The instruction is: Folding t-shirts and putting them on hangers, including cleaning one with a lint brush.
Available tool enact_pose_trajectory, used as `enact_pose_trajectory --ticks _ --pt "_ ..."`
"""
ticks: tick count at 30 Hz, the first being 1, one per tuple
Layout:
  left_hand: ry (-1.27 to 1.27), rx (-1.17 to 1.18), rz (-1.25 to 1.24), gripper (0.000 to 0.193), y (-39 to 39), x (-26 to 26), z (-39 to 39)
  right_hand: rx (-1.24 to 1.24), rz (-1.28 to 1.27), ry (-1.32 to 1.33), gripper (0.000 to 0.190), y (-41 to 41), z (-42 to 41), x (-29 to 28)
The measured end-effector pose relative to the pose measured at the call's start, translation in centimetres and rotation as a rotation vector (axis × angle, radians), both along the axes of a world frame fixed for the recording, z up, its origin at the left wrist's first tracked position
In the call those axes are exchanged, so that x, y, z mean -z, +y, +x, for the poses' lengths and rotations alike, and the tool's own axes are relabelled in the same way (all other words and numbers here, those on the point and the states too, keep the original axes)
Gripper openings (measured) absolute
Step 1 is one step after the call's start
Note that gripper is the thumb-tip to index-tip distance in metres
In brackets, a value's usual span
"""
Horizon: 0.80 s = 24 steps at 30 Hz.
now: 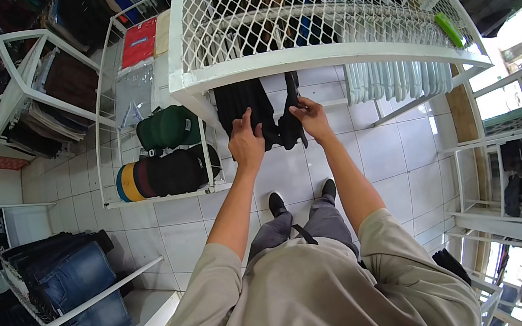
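Note:
Before me several black garments (243,99), apparently folded trousers, hang in a row below the white metal mesh rack (275,61). My left hand (245,140) lies against their front, its index finger extended and its thumb apart; I see no grip. With thumb and fingers, my right hand (311,116) pinches the edge of a separate dark garment (291,120), drawn a little apart from the row. A gap showing floor tiles lies between the two above the hands, and their lower ends meet. The upper parts are seen only through the mesh.
White hangers (396,77) hang at the right of the rack, and a green object (449,30) lies on top. At left, a wire shelf (159,198) holds rows of caps (165,173) and packaged clothes (135,93). Jeans (80,283) hang at lower left. Bags (517,194) stand at right.

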<state>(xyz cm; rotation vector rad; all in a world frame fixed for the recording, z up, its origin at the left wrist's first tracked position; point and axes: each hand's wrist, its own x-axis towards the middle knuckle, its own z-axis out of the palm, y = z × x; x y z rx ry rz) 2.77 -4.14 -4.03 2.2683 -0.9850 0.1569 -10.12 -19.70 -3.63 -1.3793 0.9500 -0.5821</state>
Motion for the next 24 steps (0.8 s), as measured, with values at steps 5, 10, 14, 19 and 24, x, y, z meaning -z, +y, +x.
enact_pose_trajectory --ticks 5,10,14,19,24 --pt "0.079 0.012 0.039 0.054 0.3 -0.4 -0.1 -0.054 0.031 -0.114 0.046 -0.5 2.0 0.5" --pt "-0.005 0.004 -0.009 0.053 0.3 0.0 0.1 -0.075 0.004 -0.047 0.04 -0.5 3.6 0.4" --pt "0.003 0.0 -0.012 0.052 0.1 -0.2 -0.1 -0.13 -0.094 -0.008 0.038 -0.1 4.9 1.6" --pt "0.046 0.004 -0.012 0.049 0.4 0.2 0.1 -0.097 -0.239 -0.092 0.052 2.2 7.4 3.4" --pt "0.038 0.029 -0.057 0.047 0.3 0.3 0.3 -0.08 -0.291 -0.16 0.062 3.2 8.6 4.0"
